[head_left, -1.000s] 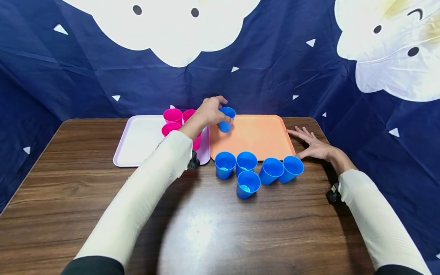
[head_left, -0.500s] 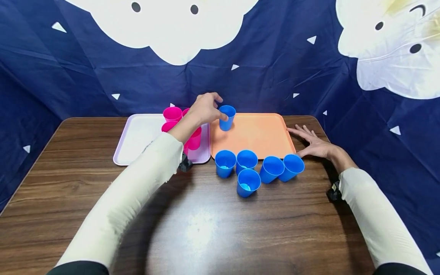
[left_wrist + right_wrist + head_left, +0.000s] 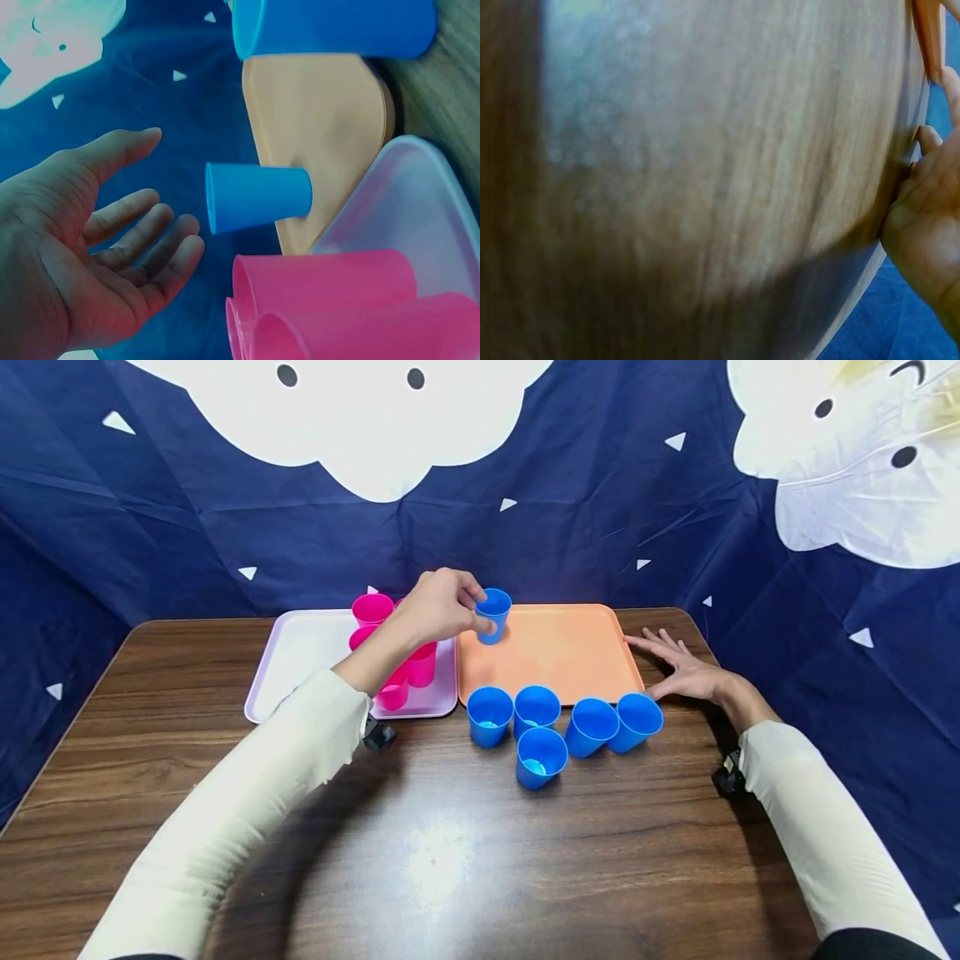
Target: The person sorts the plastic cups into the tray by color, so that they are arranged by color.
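A blue cup [image 3: 493,615] stands upright at the far left corner of the orange tray [image 3: 555,652]. My left hand [image 3: 442,606] hovers just left of it, overlapping its side in the head view. In the left wrist view the same blue cup [image 3: 262,196] stands apart from the left hand [image 3: 112,240], whose fingers are spread and hold nothing. My right hand [image 3: 686,675] rests at the right edge of the orange tray, fingers extended, thumb close to a blue cup [image 3: 637,722]. In the right wrist view only part of the right hand [image 3: 930,225] shows.
Several blue cups [image 3: 542,758] stand on the wooden table [image 3: 450,877] along the orange tray's near edge. Several pink cups [image 3: 422,665] stand on the right part of the lilac-rimmed white tray [image 3: 300,652], partly hidden by my left forearm. A dark blue curtain [image 3: 585,485] hangs behind.
My left forearm has swung left, and the left hand has drawn slightly leftward from the blue cup on the orange tray. The cup stays where it was. My right hand has not moved.
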